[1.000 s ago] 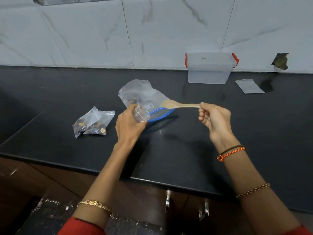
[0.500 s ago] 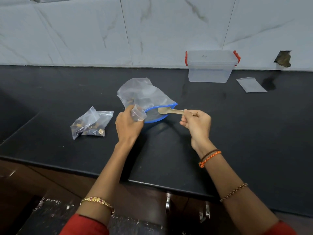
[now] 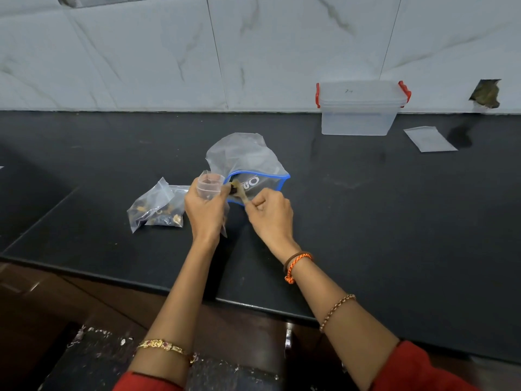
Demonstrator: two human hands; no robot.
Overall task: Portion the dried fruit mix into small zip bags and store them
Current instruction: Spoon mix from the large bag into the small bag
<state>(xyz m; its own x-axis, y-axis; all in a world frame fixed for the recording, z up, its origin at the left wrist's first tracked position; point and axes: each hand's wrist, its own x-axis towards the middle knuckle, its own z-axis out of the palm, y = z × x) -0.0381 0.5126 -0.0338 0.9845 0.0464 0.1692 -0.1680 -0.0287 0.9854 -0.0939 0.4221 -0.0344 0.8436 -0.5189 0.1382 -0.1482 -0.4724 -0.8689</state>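
Since a second ago, my right hand (image 3: 269, 213) has drawn the wooden spoon (image 3: 239, 190) in from the right, its loaded bowl now at the mouth of the small zip bag (image 3: 210, 184). Left hand (image 3: 204, 211): fingers curled round that bag, holding it open; right hand: pinching the spoon handle. Large blue-rimmed bag (image 3: 248, 167): on the counter (image 3: 366, 221) just behind; two filled bags (image 3: 158, 206) left; lidded container (image 3: 361, 108) at the wall.

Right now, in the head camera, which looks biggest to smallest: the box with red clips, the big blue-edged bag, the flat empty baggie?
1. Big blue-edged bag
2. Box with red clips, close behind; it sits farther back, so this order is unsure
3. Flat empty baggie
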